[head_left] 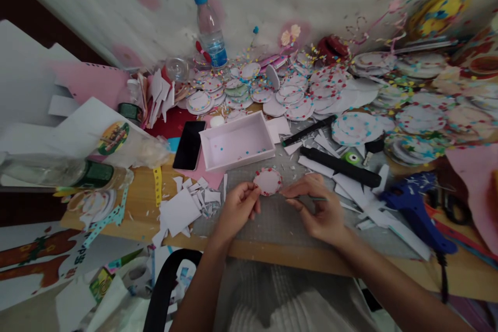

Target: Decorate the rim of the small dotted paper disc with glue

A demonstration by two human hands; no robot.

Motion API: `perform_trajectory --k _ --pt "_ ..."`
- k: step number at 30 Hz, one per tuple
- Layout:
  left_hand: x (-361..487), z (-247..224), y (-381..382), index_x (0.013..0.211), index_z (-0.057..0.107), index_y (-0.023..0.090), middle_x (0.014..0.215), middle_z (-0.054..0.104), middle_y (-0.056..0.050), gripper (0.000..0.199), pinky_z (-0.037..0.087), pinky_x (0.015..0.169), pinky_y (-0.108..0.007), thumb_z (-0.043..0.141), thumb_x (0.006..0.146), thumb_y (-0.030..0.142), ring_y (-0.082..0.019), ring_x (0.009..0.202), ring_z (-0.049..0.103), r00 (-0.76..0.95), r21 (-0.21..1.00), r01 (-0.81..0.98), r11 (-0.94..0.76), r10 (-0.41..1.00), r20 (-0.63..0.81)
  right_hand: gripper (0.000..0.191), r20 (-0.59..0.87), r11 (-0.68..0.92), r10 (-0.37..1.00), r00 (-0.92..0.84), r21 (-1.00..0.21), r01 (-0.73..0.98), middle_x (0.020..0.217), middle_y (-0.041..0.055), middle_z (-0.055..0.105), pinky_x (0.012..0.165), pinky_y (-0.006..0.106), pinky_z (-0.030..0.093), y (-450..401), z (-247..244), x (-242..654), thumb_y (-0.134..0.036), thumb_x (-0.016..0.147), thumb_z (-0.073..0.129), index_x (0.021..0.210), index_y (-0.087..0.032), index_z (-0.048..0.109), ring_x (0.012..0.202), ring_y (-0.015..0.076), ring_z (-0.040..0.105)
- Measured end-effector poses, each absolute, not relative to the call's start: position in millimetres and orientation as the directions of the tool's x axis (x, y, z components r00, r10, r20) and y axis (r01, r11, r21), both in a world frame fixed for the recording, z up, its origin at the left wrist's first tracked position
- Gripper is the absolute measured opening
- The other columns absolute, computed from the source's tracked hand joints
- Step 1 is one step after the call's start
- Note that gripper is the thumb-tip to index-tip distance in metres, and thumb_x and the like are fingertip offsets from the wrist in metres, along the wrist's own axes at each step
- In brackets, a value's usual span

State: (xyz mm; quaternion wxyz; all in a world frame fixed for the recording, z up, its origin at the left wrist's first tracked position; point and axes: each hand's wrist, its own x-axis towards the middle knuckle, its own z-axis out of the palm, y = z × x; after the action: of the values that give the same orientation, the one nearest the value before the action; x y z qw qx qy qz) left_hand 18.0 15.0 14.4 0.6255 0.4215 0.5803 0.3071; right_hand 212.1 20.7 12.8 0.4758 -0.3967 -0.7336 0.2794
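Observation:
My left hand (pixel 238 208) pinches the left edge of a small white paper disc (pixel 267 181) with red dots around its rim, held just above the grey cutting mat (pixel 272 223). At the disc's right edge, my right hand (pixel 319 207) grips a thin green stick-like tool (pixel 311 198) whose tip I cannot make out. Just behind the disc sits a shallow white tray (pixel 237 142) holding scattered confetti dots.
Several decorated discs (pixel 295 93) pile up behind the tray. A black phone (pixel 189 144), black marker (pixel 309 130), black tube (pixel 340 167), blue glue gun (pixel 414 210), water bottle (pixel 210 28) and white paper scraps (pixel 182 207) crowd the wooden table (pixel 143 207).

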Motion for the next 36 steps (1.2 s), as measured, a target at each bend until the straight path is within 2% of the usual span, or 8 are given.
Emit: perform_trajectory --k 27,36 --pt "17.0 15.9 15.0 0.087 0.055 0.015 0.05 0.051 0.008 0.028 0.027 0.038 -0.017 0.052 0.086 0.043 -0.005 0.037 0.039 0.153 0.871 0.125 0.474 0.859 -0.489 0.018 0.512 0.6 0.798 -0.317 -0.72 0.347 0.076 0.0004 0.067 0.074 0.038 0.037 20.0 10.7 211.4 -0.007 0.078 0.059 0.087 -0.022 0.058 0.07 0.0181 0.062" --pt "17.8 14.4 15.5 0.088 0.056 0.015 0.05 0.051 0.008 0.028 0.027 0.038 -0.016 0.053 0.085 0.043 -0.005 0.036 0.039 0.14 0.871 0.132 0.474 0.861 -0.489 0.019 0.504 0.591 0.804 -0.315 -0.734 0.335 0.076 0.0004 0.067 0.074 0.037 0.036 20.3 13.0 211.5 -0.006 0.076 0.06 0.087 -0.022 0.06 0.07 0.0175 0.06"
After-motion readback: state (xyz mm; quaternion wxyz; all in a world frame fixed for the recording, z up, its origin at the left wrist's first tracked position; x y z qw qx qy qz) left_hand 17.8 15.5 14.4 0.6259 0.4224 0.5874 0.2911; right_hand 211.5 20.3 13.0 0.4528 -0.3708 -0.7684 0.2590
